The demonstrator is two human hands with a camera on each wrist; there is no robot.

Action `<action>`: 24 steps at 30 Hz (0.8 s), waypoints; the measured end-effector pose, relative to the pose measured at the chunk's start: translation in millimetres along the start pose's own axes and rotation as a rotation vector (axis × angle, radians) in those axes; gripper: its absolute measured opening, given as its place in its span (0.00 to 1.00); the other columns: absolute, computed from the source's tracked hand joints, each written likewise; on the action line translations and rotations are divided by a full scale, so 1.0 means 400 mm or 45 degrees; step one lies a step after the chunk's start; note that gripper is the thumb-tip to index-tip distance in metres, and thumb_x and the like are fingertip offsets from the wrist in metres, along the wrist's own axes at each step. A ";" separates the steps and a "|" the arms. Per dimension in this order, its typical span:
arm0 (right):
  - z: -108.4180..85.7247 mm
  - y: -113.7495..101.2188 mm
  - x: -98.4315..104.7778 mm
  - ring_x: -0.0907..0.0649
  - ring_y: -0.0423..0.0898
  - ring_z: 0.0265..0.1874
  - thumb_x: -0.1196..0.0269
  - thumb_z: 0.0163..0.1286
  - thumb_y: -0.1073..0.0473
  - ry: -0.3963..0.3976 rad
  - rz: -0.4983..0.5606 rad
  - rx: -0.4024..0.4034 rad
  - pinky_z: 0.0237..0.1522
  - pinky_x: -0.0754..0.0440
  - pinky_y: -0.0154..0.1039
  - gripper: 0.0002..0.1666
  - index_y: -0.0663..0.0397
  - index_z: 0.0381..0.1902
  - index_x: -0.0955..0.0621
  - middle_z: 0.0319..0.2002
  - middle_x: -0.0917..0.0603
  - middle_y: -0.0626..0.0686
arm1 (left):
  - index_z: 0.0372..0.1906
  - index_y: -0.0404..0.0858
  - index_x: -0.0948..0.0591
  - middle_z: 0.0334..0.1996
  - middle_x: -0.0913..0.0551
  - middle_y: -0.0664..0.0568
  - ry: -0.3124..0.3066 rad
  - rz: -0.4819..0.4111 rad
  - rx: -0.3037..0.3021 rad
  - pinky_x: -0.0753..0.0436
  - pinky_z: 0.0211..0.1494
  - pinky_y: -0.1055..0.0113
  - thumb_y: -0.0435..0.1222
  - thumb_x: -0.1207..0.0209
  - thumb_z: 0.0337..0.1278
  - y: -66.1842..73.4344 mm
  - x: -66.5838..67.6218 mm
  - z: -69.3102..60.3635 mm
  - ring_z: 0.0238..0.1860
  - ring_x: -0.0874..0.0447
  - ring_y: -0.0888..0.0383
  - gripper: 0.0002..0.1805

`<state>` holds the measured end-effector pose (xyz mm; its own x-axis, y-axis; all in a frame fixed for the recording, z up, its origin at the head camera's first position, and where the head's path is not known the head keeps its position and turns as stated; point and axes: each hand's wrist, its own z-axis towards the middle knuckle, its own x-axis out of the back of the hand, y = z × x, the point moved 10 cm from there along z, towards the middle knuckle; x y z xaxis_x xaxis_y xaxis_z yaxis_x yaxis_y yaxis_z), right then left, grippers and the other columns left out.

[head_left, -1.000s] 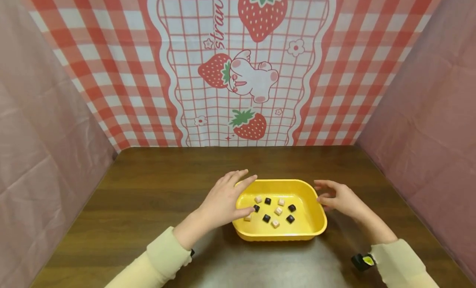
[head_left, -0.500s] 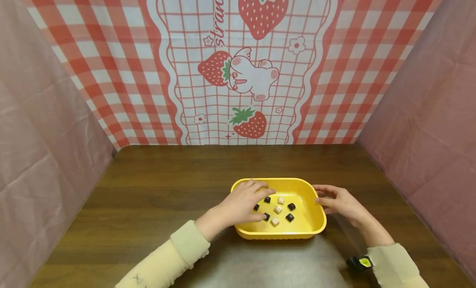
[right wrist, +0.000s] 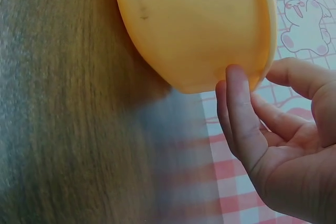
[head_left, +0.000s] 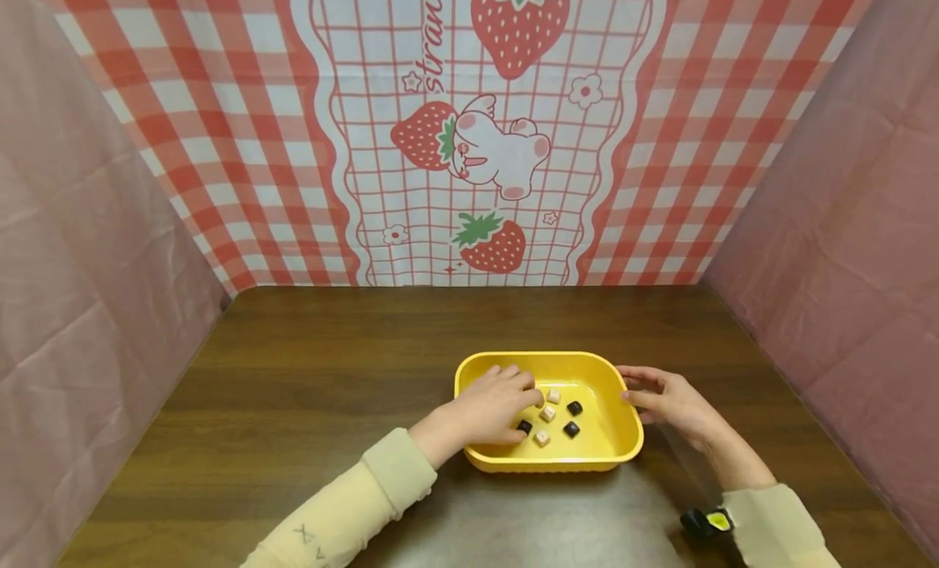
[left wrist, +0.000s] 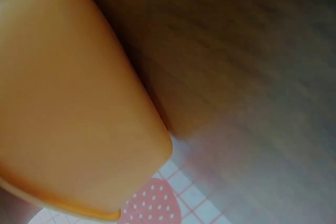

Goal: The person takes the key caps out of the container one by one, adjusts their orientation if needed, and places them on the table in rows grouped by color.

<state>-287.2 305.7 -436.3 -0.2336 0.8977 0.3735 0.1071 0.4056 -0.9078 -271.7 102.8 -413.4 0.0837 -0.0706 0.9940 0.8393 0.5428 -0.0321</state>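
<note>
In the head view a yellow plastic tray (head_left: 550, 465) stands on the table, with small cubes inside. My left hand (head_left: 487, 411) reaches down into its left part, fingers bent and spread over the cubes there. Its thumb lies by a black cube (head_left: 524, 427); its index finger, well apart from the thumb, is near a cream cube (head_left: 548, 414). What lies under the palm is hidden. More black cubes (head_left: 575, 408) and cream cubes (head_left: 541, 438) show to the right. My right hand (head_left: 675, 401) holds the tray's right end, thumb at the rim, fingers against the outer wall.
The dark wooden table (head_left: 308, 372) extends around the tray. A red-and-white strawberry cloth (head_left: 487, 169) hangs behind it, with pink cloths (head_left: 829, 226) at the sides. A small black device (head_left: 704, 522) is at the right cuff.
My left hand has moved right and down into the tray, its fingers bending and covering the cubes at the left. My right hand has come onto the tray's right end.
</note>
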 end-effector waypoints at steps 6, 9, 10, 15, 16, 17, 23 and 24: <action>-0.012 -0.002 -0.005 0.17 0.47 0.43 0.37 0.64 0.58 -0.022 0.031 -0.020 0.40 0.17 0.44 0.39 0.70 0.67 0.39 0.63 0.34 0.72 | 0.45 0.53 0.22 0.40 0.27 0.60 -0.078 0.041 0.011 0.34 0.45 0.66 0.51 0.34 0.48 0.006 -0.023 0.012 0.44 0.33 0.59 0.18; -0.020 -0.007 -0.010 0.17 0.47 0.44 0.37 0.63 0.60 -0.047 0.040 -0.017 0.40 0.17 0.45 0.41 0.71 0.67 0.40 0.64 0.37 0.73 | 0.41 0.53 0.21 0.37 0.28 0.60 -0.091 0.062 0.014 0.35 0.42 0.67 0.51 0.34 0.48 0.007 -0.031 0.016 0.42 0.34 0.60 0.15; -0.023 -0.009 -0.011 0.17 0.47 0.43 0.36 0.63 0.60 -0.047 0.044 -0.016 0.40 0.17 0.45 0.41 0.71 0.67 0.40 0.64 0.37 0.73 | 0.39 0.53 0.21 0.36 0.28 0.61 -0.092 0.066 0.016 0.36 0.42 0.67 0.51 0.34 0.47 0.007 -0.032 0.017 0.41 0.34 0.60 0.14; -0.037 -0.018 -0.013 0.17 0.46 0.41 0.36 0.62 0.62 -0.029 0.032 0.008 0.38 0.17 0.45 0.42 0.69 0.69 0.41 0.60 0.34 0.72 | 0.33 0.53 0.22 0.33 0.29 0.61 -0.093 0.084 0.017 0.36 0.41 0.67 0.51 0.35 0.47 0.005 -0.035 0.022 0.39 0.35 0.60 0.11; -0.039 -0.017 -0.014 0.17 0.46 0.41 0.36 0.62 0.62 -0.021 0.033 0.010 0.38 0.17 0.45 0.42 0.67 0.69 0.41 0.59 0.33 0.71 | 0.32 0.53 0.23 0.33 0.29 0.61 -0.094 0.083 0.018 0.36 0.41 0.67 0.51 0.35 0.48 0.005 -0.035 0.023 0.39 0.35 0.60 0.11; -0.041 -0.016 -0.015 0.17 0.46 0.42 0.36 0.61 0.61 -0.011 0.034 0.012 0.38 0.17 0.44 0.42 0.66 0.69 0.41 0.58 0.32 0.69 | 0.31 0.53 0.23 0.33 0.29 0.61 -0.091 0.083 0.020 0.36 0.41 0.67 0.51 0.35 0.48 0.004 -0.034 0.023 0.39 0.35 0.60 0.11; -0.057 -0.005 -0.021 0.17 0.42 0.44 0.37 0.63 0.61 0.034 0.086 0.054 0.40 0.18 0.41 0.42 0.62 0.70 0.42 0.59 0.33 0.67 | 0.30 0.52 0.23 0.31 0.30 0.61 -0.034 0.062 0.042 0.37 0.40 0.67 0.50 0.35 0.47 -0.004 -0.016 0.016 0.38 0.35 0.60 0.11; -0.060 -0.002 -0.023 0.18 0.41 0.44 0.37 0.63 0.61 0.035 0.100 0.061 0.40 0.18 0.41 0.42 0.62 0.70 0.43 0.59 0.33 0.67 | 0.30 0.52 0.23 0.30 0.31 0.61 -0.019 0.058 0.047 0.37 0.40 0.67 0.50 0.35 0.47 -0.006 -0.011 0.012 0.38 0.35 0.60 0.11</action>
<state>-262.0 301.1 -434.4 -0.1993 0.9311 0.3056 0.0776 0.3259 -0.9422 -276.8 105.9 -417.1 0.1130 -0.0326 0.9931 0.8143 0.5758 -0.0738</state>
